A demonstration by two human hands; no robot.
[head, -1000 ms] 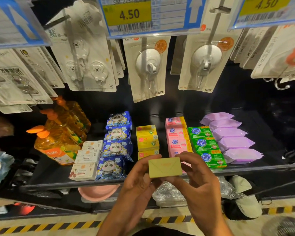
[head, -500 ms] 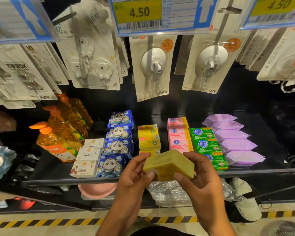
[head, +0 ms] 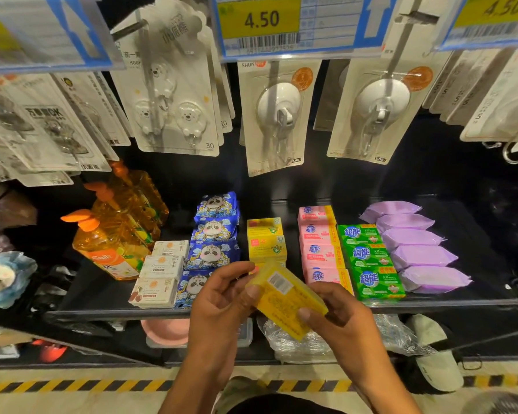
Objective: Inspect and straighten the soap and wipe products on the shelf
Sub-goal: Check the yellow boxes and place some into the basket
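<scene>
Black shelf (head: pixel 87 294) carries seven front-to-back rows of stock, and carded suction hooks (head: pixel 277 115) hang above it under a yellow 4.50 price tag (head: pixel 260 20). Rows from left to right: orange dish-soap pump bottles (head: pixel 114 243), three deep, front label reads "Gallt" or similar. White boxed soaps (head: pixel 162 267), three, just beside the bottles at the shelf front. Blue panda-print wipe packs (head: pixel 214 231), four, overlapping each other; the left hand partly hides the front one. Yellow boxed soaps (head: pixel 266 243), two clearly visible, with a third mostly hidden behind the held bar. Pink soap bars (head: pixel 319 252), four, touching the green soap bars (head: pixel 368 255), three, on their right. Purple wipe packs (head: pixel 416 243), five, shingled, at the right end. Left hand (head: pixel 219 303) pinches the far left end of the yellow soap bar (head: pixel 284 300), thumb on the near side and fingers curled over the far side. Right hand (head: pixel 341 318) grips the near right end, thumb pressed on the top face. The bar is off the shelf, held tilted just in front of the shelf edge at the yellow row, with the barcode sticker face up near its far corner.
</scene>
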